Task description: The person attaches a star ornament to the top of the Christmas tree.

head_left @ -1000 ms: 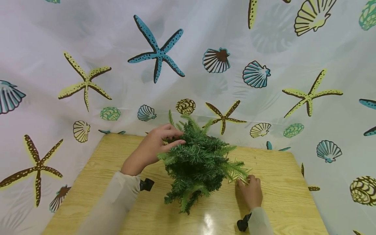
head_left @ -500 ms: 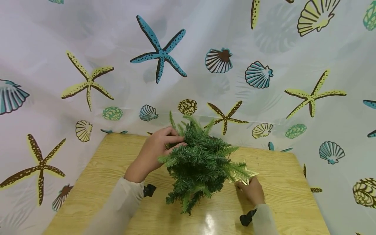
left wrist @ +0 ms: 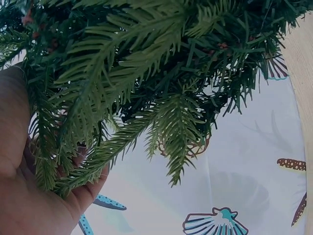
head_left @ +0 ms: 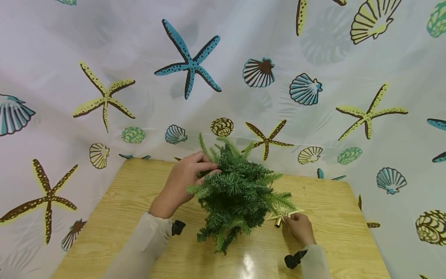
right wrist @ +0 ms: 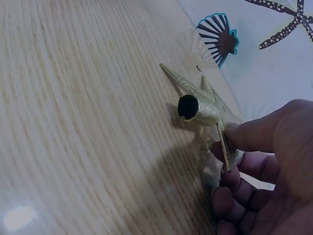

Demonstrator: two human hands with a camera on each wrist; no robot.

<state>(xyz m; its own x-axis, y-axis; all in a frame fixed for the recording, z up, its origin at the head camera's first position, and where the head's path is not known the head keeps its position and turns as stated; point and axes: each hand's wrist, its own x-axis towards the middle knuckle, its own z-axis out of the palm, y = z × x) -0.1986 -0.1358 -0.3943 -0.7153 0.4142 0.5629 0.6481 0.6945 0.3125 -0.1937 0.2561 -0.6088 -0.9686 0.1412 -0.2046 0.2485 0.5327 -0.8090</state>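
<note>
A small artificial Christmas tree [head_left: 237,190] stands in the middle of the wooden table, with dark green needles and lighter sprigs. At its upper left, my left hand [head_left: 181,178] holds some of the branches between thumb and fingers. In the left wrist view, light green sprigs [left wrist: 132,137] hang across that hand and partly hide its fingers. Right of the tree, my right hand [head_left: 301,228] pinches a gold star tree topper [right wrist: 208,110] by one of its points. The right wrist view shows the star's round hollow socket facing the camera, low over the tabletop.
The wooden table [head_left: 334,240] reaches back to a white curtain [head_left: 223,100] printed with starfish and shells, which also hangs at both sides. Black straps or mounts [head_left: 294,259] sit at the wrists beside light sleeves.
The right hand has turned the gold star, so its socket now shows toward the front. The left hand stays at the branches, its fingers slightly closer in than a second ago.
</note>
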